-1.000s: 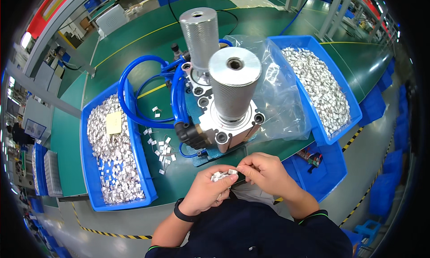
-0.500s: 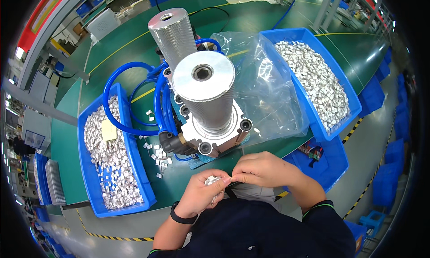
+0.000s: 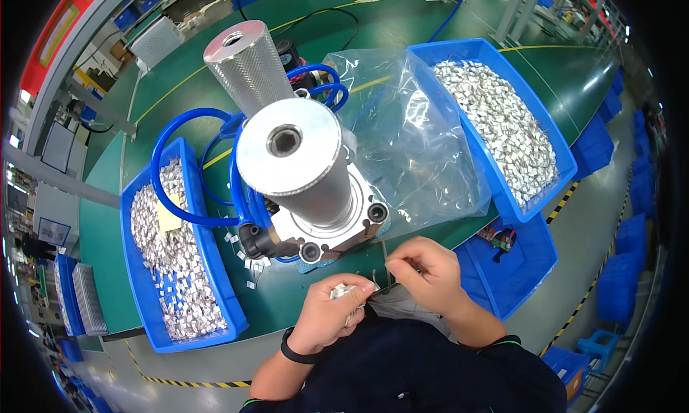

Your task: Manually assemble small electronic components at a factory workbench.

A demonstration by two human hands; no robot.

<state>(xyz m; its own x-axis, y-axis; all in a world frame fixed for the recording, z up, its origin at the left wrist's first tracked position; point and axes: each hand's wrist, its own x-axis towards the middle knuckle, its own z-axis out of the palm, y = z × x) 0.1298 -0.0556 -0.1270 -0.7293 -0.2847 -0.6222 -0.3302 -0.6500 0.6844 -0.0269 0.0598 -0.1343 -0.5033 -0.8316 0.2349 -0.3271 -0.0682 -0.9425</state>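
Note:
My left hand (image 3: 331, 311), with a black band on its wrist, is closed around several small white rectangular pieces (image 3: 343, 291). They stick out between thumb and fingers. Just to its right, a short gap away, my right hand (image 3: 429, 275) has its fingers curled and thumb near the index fingertip; whether anything tiny sits in that pinch is hidden. Both hands are over the near table edge. Beyond them stands a metal machine with two knurled cylinders, the nearer cylinder (image 3: 291, 158) mounted on a square block (image 3: 323, 230).
Blue bins full of small white pieces stand left (image 3: 237, 320) and right (image 3: 567, 172). Blue hoses (image 3: 169, 126) loop beside the machine. Loose pieces (image 3: 255, 266) lie by the left bin. A clear plastic bag (image 3: 423, 169) covers the table's middle; a lower blue bin (image 3: 531, 284) sits at right.
My right hand has drawn away from my left fingertips, to the right, and its fingers have turned. The left hand keeps its pieces. The machine appears further left as the view shifts.

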